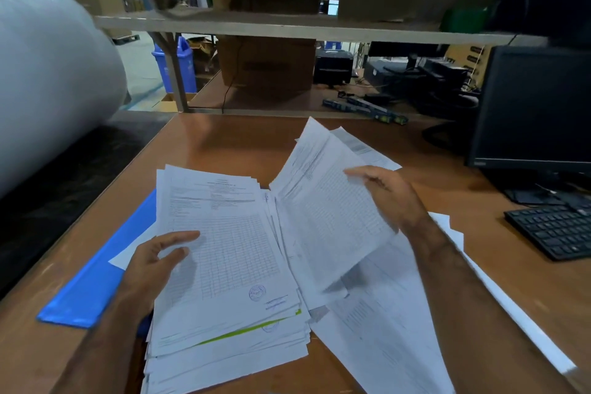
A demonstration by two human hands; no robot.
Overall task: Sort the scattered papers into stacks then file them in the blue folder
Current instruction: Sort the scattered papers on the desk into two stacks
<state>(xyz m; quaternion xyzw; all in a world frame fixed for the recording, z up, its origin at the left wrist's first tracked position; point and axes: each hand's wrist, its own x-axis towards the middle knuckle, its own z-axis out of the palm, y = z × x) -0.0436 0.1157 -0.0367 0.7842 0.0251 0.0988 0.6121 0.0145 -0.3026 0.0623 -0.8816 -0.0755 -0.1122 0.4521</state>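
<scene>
Nearest the camera, a thick stack of papers (230, 281) is seen on the wooden desk (224, 144), its long axis running away from the viewer and tilted slightly leftward, printed tables facing up and a blue stamp near the lower edge. The stack lies partly over the blue folder (96, 275), which is flat on the desk at the left, its long axis slanting from near-left to far-right. The left hand (153, 262) is rested on the stack's left edge with fingers loosely spread and nothing pinched. A single sheet (326, 217) is held raised and tilted by the right hand (390, 195), gripped at its right edge between thumb and fingers, its top corner pointing away. More loose papers (383, 329) are spread beneath it. A monitor (537, 105) and keyboard (553, 230) are seen at the right.
</scene>
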